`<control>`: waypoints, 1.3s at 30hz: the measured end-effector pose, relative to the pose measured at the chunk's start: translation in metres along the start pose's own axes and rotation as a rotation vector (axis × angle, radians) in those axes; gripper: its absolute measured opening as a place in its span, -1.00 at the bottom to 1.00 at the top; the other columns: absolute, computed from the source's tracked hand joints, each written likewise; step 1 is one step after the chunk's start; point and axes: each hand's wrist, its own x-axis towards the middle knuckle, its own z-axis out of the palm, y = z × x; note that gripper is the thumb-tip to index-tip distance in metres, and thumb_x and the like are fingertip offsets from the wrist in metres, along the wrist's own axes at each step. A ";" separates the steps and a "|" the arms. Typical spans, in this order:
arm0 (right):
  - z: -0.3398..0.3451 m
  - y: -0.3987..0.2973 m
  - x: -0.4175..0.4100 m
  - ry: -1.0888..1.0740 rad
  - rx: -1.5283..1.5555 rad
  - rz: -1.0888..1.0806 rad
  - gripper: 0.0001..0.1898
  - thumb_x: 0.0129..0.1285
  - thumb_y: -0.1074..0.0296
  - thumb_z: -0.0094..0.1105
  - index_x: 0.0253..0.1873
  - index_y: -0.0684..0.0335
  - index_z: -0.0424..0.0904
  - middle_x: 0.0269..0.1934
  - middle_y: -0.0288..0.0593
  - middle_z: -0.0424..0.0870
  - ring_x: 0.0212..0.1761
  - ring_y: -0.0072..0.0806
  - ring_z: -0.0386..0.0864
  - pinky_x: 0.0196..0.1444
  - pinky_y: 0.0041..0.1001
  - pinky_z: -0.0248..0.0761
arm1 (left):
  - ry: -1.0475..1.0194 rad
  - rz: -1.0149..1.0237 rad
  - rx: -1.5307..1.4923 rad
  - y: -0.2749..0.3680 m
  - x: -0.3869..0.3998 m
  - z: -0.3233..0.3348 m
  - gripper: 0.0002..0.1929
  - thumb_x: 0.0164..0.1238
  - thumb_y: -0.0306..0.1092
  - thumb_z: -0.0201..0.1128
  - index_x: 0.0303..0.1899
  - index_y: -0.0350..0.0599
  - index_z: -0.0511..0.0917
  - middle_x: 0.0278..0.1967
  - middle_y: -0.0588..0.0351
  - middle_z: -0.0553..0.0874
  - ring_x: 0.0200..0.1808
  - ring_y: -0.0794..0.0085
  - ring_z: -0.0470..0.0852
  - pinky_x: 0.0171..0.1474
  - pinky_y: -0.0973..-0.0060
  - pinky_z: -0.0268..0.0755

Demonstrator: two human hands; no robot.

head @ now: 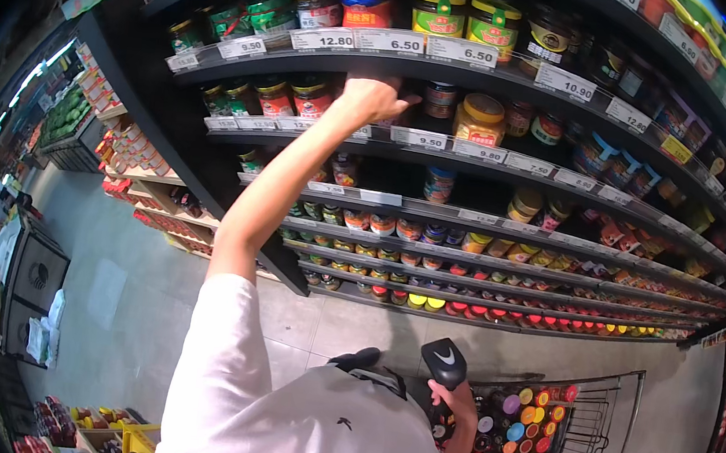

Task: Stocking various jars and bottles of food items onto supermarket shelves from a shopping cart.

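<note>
My left hand (pixel 371 101) reaches over the price rail into the second shelf from the top. Its fingers are hidden in the shadow under the shelf above, so whether it touches a jar cannot be seen. To its left stand red-labelled jars (pixel 311 99); to its right are a dark jar (pixel 440 100) and a larger yellow-lidded jar (pixel 481 119). Low by my waist, my right hand (pixel 454 398) grips what looks like a black handheld scanner (pixel 445 362) with a pale curved mark. Beside that hand is a metal shopping cart (pixel 592 443) holding many jars with coloured lids (pixel 527 415).
Dark shelving (pixel 411 150) filled with jars and price tags curves across the view. Its end panel (pixel 144 97) stands at the left. A wooden display (pixel 160 195) and a dark crate (pixel 32 284) flank the grey floor (pixel 106 266). A yellow crate (pixel 141 442) sits behind me.
</note>
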 end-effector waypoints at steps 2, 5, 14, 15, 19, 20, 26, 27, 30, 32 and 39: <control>0.001 -0.001 -0.005 0.087 0.088 0.044 -0.81 0.11 0.41 0.32 -0.23 0.31 0.51 -0.57 -0.28 0.54 -0.61 -0.60 0.48 -0.51 -0.57 0.35 | 0.015 -0.015 -0.027 0.004 0.005 0.004 -0.32 0.18 0.17 0.20 0.15 -0.23 0.44 0.09 -0.22 0.52 0.16 -0.06 0.45 0.20 0.07 0.27; -0.001 0.004 -0.005 0.074 0.084 0.041 -0.82 0.11 0.40 0.32 -0.24 0.31 0.52 -0.58 -0.29 0.54 -0.61 -0.60 0.48 -0.51 -0.57 0.34 | 0.038 -0.012 -0.036 0.000 0.009 0.012 -0.31 0.18 0.20 0.19 0.15 -0.23 0.44 0.11 -0.21 0.51 0.17 -0.07 0.44 0.21 0.06 0.26; 0.000 0.000 -0.007 0.090 0.061 0.016 -0.85 0.11 0.41 0.30 -0.30 0.30 0.52 -0.60 -0.29 0.53 -0.62 -0.59 0.48 -0.51 -0.55 0.34 | 0.055 0.063 0.017 0.003 0.009 0.007 -0.33 0.24 0.18 0.14 0.18 -0.22 0.40 0.16 -0.22 0.47 0.20 -0.08 0.41 0.23 0.03 0.26; 0.000 0.001 -0.008 0.099 0.067 0.015 -0.85 0.11 0.41 0.30 -0.30 0.30 0.52 -0.60 -0.29 0.53 -0.62 -0.59 0.48 -0.51 -0.55 0.34 | 0.027 0.062 -0.010 0.005 0.009 0.004 -0.35 0.25 0.16 0.14 0.17 -0.22 0.41 0.16 -0.23 0.47 0.20 -0.08 0.42 0.22 0.03 0.27; -0.002 0.001 -0.014 0.105 0.050 0.027 -0.84 0.10 0.40 0.31 -0.30 0.29 0.52 -0.60 -0.29 0.52 -0.62 -0.59 0.47 -0.51 -0.55 0.34 | 0.132 0.131 -0.027 0.013 0.002 -0.007 -0.44 0.28 0.08 0.13 0.10 -0.22 0.46 -0.09 -0.25 0.63 -0.06 -0.06 0.61 -0.04 0.05 0.47; -0.002 0.001 -0.014 0.096 0.054 0.021 -0.84 0.10 0.39 0.31 -0.29 0.28 0.52 -0.60 -0.30 0.52 -0.63 -0.59 0.46 -0.51 -0.56 0.33 | 0.133 0.136 -0.032 0.016 0.000 -0.011 -0.44 0.28 0.08 0.13 0.10 -0.22 0.46 -0.09 -0.25 0.63 -0.06 -0.06 0.61 -0.04 0.05 0.47; -0.001 0.005 -0.015 0.128 0.069 0.031 -0.83 0.09 0.37 0.33 -0.32 0.27 0.51 -0.60 -0.31 0.51 -0.63 -0.60 0.45 -0.54 -0.54 0.33 | 0.055 -0.253 -0.230 0.019 -0.013 -0.007 -0.64 0.32 -0.07 0.12 -0.38 -0.24 0.55 -0.59 -0.20 0.62 -0.55 -0.09 0.63 -0.45 0.12 0.48; 0.000 0.006 -0.013 0.127 0.077 0.033 -0.83 0.09 0.37 0.33 -0.32 0.27 0.51 -0.60 -0.31 0.51 -0.63 -0.60 0.45 -0.54 -0.54 0.33 | 0.050 -0.246 -0.229 0.019 -0.018 -0.004 -0.64 0.32 -0.07 0.12 -0.38 -0.24 0.55 -0.59 -0.20 0.62 -0.55 -0.09 0.63 -0.45 0.12 0.48; 0.003 0.008 -0.008 0.115 0.025 0.055 -0.78 0.07 0.33 0.36 -0.30 0.28 0.50 -0.59 -0.30 0.52 -0.63 -0.60 0.46 -0.55 -0.54 0.33 | 0.276 -0.436 -0.389 0.025 -0.029 0.002 -0.58 0.41 -0.06 0.01 -0.39 -0.32 0.43 -0.48 -0.30 0.56 -0.40 -0.17 0.57 -0.31 0.01 0.40; 0.004 0.010 -0.006 0.129 0.043 0.062 -0.78 0.07 0.33 0.37 -0.31 0.28 0.50 -0.59 -0.30 0.52 -0.63 -0.60 0.46 -0.55 -0.55 0.33 | 0.302 -0.464 -0.451 0.034 -0.030 -0.002 -0.59 0.41 -0.05 0.00 -0.35 -0.32 0.42 -0.44 -0.31 0.56 -0.36 -0.18 0.57 -0.28 0.00 0.38; 0.008 0.005 -0.007 0.144 0.082 0.115 -0.76 0.05 0.33 0.38 -0.30 0.27 0.49 -0.57 -0.30 0.53 -0.63 -0.60 0.46 -0.55 -0.57 0.32 | 0.486 -0.450 -0.687 0.036 -0.052 0.001 -0.70 0.40 -0.24 0.03 -0.03 -0.29 0.46 -0.23 -0.17 0.58 -0.22 0.04 0.58 -0.11 0.25 0.42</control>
